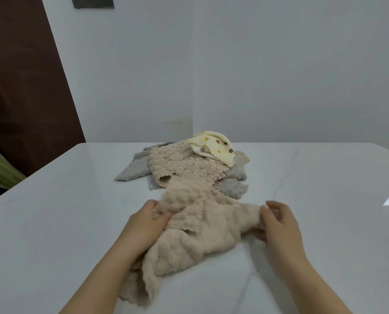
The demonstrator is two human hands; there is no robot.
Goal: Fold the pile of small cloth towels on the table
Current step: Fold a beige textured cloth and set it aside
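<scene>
Beige fluffy towel (202,230) lies crumpled on white table (325,200), on near side, between both hands. Left hand (147,220) grips towel's left edge, fingers curled into cloth. Right hand (277,220) pinches towel's right corner, fingers bent round it. Cloth blurred, lower end trailing toward viewer. Just behind, meeting towel's far end: pile (184,164) of unfolded towels, beige one over grey towels (132,171), yellow dotted towel (216,146) on top.
</scene>
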